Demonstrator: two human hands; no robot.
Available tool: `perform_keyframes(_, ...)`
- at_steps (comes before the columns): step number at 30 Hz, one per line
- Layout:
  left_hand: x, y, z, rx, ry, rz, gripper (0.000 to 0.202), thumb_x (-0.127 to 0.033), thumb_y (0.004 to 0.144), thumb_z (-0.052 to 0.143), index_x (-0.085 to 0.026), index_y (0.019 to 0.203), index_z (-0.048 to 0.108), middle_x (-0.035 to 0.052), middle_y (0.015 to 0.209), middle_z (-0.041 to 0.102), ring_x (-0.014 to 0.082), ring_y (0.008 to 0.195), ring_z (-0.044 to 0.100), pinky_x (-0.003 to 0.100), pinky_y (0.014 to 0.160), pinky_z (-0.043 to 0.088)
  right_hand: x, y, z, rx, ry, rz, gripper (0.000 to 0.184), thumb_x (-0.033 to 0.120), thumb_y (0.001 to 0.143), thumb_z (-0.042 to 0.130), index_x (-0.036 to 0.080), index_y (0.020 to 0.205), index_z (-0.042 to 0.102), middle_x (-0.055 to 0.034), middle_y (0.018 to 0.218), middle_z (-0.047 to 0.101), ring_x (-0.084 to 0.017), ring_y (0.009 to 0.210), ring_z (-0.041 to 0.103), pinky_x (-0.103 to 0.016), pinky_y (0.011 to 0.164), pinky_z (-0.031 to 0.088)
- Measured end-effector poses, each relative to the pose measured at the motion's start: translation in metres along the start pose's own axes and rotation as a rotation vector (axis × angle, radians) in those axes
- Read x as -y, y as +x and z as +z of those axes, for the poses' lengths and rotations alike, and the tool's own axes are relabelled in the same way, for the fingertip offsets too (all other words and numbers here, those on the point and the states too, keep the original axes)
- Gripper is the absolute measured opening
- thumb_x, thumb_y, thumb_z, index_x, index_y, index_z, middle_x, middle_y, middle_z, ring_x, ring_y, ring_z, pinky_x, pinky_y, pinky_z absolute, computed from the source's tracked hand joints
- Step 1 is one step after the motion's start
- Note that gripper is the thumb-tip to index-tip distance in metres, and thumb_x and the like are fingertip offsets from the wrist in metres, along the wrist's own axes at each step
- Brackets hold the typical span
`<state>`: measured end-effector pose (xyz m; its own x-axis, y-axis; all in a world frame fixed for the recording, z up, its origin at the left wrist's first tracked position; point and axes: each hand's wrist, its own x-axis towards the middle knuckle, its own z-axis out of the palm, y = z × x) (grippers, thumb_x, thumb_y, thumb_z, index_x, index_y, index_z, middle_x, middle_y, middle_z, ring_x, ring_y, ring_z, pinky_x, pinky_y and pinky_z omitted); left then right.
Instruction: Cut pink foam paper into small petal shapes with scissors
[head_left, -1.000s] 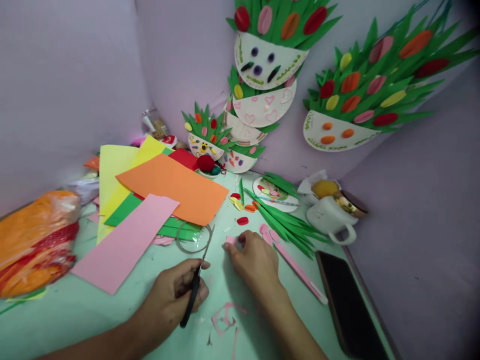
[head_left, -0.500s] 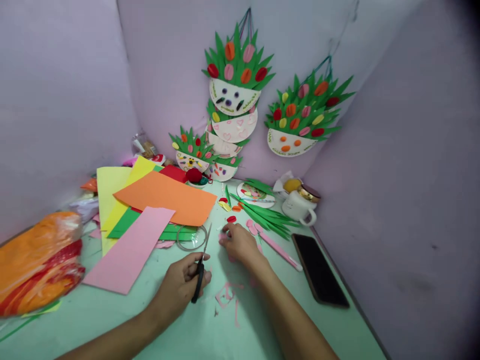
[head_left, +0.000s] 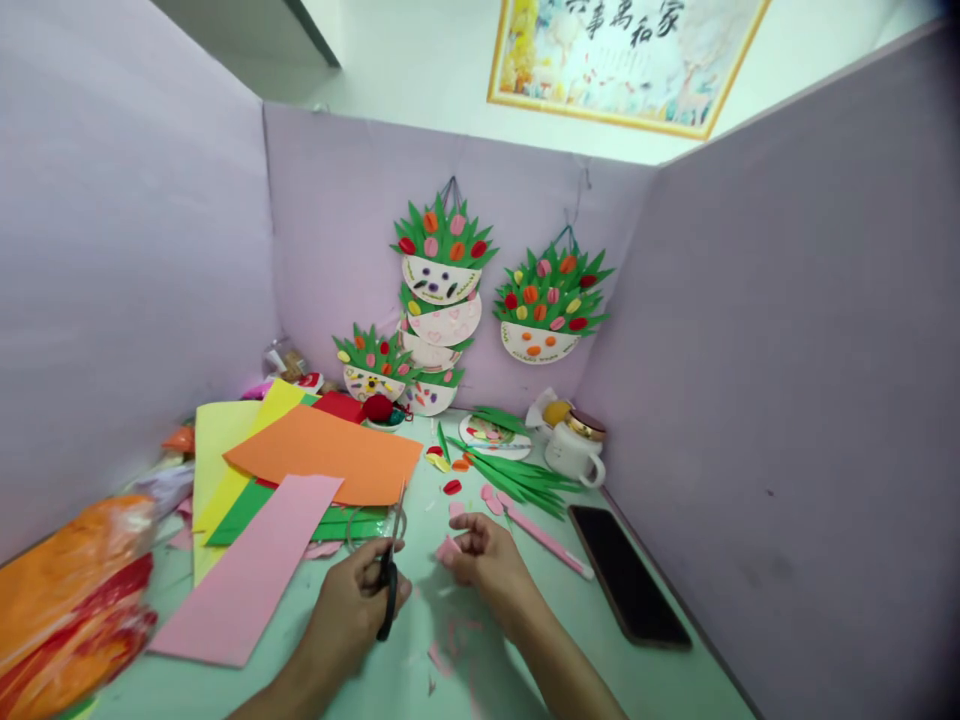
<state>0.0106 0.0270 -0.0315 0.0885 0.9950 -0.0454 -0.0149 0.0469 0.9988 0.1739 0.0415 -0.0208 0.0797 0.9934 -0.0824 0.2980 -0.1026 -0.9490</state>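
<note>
Head view, and we're in close at lower centre: our left hand (head_left: 356, 598) grips the scissors (head_left: 389, 598), while just below the middle of the frame our right hand (head_left: 486, 560) pinches a pink paper piece (head_left: 448, 550) between its fingertips. Pink scraps (head_left: 442, 657) lie below. Over at lower left sits a plastic bag (head_left: 64, 590), orange and red; we can't tell what's inside. Right of centre, there's the phone (head_left: 628, 575), and beside it a pink pen (head_left: 547, 541). Up the frame, we get a white plate (head_left: 466, 433) carrying small coloured cutouts (head_left: 491, 436). Right of that stands a white mug (head_left: 568, 455), a gold-rimmed lid (head_left: 586, 424) across its top, contents hidden. Left of centre, a small bowl (head_left: 386, 427) holds a red ball (head_left: 377, 407). Further left, a clear jar (head_left: 282, 355) has something brown in it. Against the back wall (head_left: 330, 230), half-plate pockets (head_left: 517, 343) brim with green leaves (head_left: 444, 233) and coloured petals (head_left: 406, 246). Highest, upper right, hangs a framed picture (head_left: 622, 60).
</note>
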Motion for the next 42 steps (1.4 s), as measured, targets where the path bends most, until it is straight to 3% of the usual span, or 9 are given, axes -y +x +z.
perform_keyframes(6,-0.023,-0.004,0.018,0.156,-0.017,-0.081,0.047,-0.025,0.048,0.073,-0.015,0.09,0.056,0.0007,0.064,0.063,0.0128,0.053,0.056,0.022,0.05,0.042,-0.009,-0.034,-0.003,0.034,0.648,0.075,0.054,0.015,0.04,0.075,0.018,0.089,0.052,0.0077,0.063,0.053,-0.007,0.037,0.05,-0.023,0.039,0.043)
perform_keyframes(17,-0.041,-0.008,0.048,0.065,-0.008,-0.069,0.045,-0.022,0.05,0.067,-0.014,0.092,0.051,-0.0048,0.053,0.057,0.0106,0.045,0.052,0.018,0.04,0.033,0.0,-0.043,-0.01,-0.032,0.771,0.099,0.04,0.023,0.047,0.079,0.014,0.081,0.059,0.0045,0.054,0.059,-0.01,0.048,0.057,-0.025,0.052,0.048)
perform_keyframes(24,-0.039,-0.013,0.029,0.103,0.018,-0.094,0.05,-0.034,0.061,0.069,-0.013,0.102,0.052,0.0006,0.061,0.063,0.0129,0.049,0.057,0.018,0.038,0.032,-0.007,-0.056,-0.03,-0.136,0.669,0.059,0.024,0.021,0.06,0.068,0.015,0.081,0.059,0.0043,0.057,0.056,-0.01,0.052,0.052,-0.025,0.057,0.043)
perform_keyframes(27,-0.046,-0.009,0.014,0.001,-0.046,-0.036,0.048,-0.035,0.061,0.071,-0.013,0.1,0.053,0.0003,0.063,0.062,0.0112,0.049,0.056,0.016,0.038,0.031,-0.015,-0.073,-0.019,-0.107,0.413,-0.108,0.002,0.018,0.071,0.054,0.017,0.071,0.056,0.0018,0.062,0.056,-0.013,0.059,0.054,-0.027,0.062,0.043)
perform_keyframes(30,-0.058,-0.006,0.005,-0.061,-0.082,0.043,0.047,-0.031,0.059,0.073,-0.013,0.098,0.053,-0.0005,0.063,0.062,0.0104,0.049,0.055,0.016,0.038,0.031,-0.017,-0.087,0.003,-0.007,0.087,-0.267,0.015,0.01,0.075,0.045,0.019,0.079,0.057,-0.002,0.078,0.061,-0.016,0.076,0.057,-0.037,0.081,0.042)
perform_keyframes(33,-0.068,-0.005,0.002,-0.048,-0.085,0.106,0.049,-0.029,0.059,0.074,-0.014,0.1,0.053,-0.0009,0.062,0.063,0.0106,0.049,0.056,0.015,0.037,0.031,-0.012,-0.092,0.035,-0.014,-0.106,-0.279,0.023,0.001,0.071,0.044,0.02,0.072,0.056,0.0028,0.067,0.059,-0.014,0.073,0.055,-0.051,0.102,0.019)
perform_keyframes(35,-0.076,-0.007,0.002,-0.037,-0.082,0.138,0.049,-0.028,0.059,0.074,-0.015,0.101,0.053,-0.0011,0.061,0.063,0.0103,0.048,0.055,0.015,0.036,0.031,-0.004,-0.094,0.06,-0.013,-0.014,-0.274,0.022,0.001,0.069,0.047,0.019,0.071,0.058,0.0015,0.067,0.059,-0.015,0.076,0.055,-0.047,0.099,0.027)
perform_keyframes(39,-0.094,-0.008,0.003,-0.043,-0.073,0.187,0.047,-0.028,0.058,0.074,-0.015,0.099,0.055,-0.0015,0.06,0.062,0.0096,0.047,0.055,0.015,0.036,0.032,0.016,-0.094,0.088,0.6,0.503,-0.097,0.003,0.017,0.061,0.064,0.018,0.062,0.061,0.0029,0.058,0.056,-0.012,0.058,0.054,-0.026,0.063,0.048)
perform_keyframes(42,-0.102,-0.009,0.003,-0.036,-0.053,0.199,0.048,-0.028,0.057,0.073,-0.015,0.099,0.055,-0.0014,0.06,0.062,0.0105,0.047,0.055,0.015,0.037,0.033,0.021,-0.079,0.064,0.345,0.517,-0.174,0.006,0.016,0.058,0.063,0.019,0.064,0.063,0.0041,0.058,0.058,-0.01,0.054,0.053,-0.024,0.059,0.045)
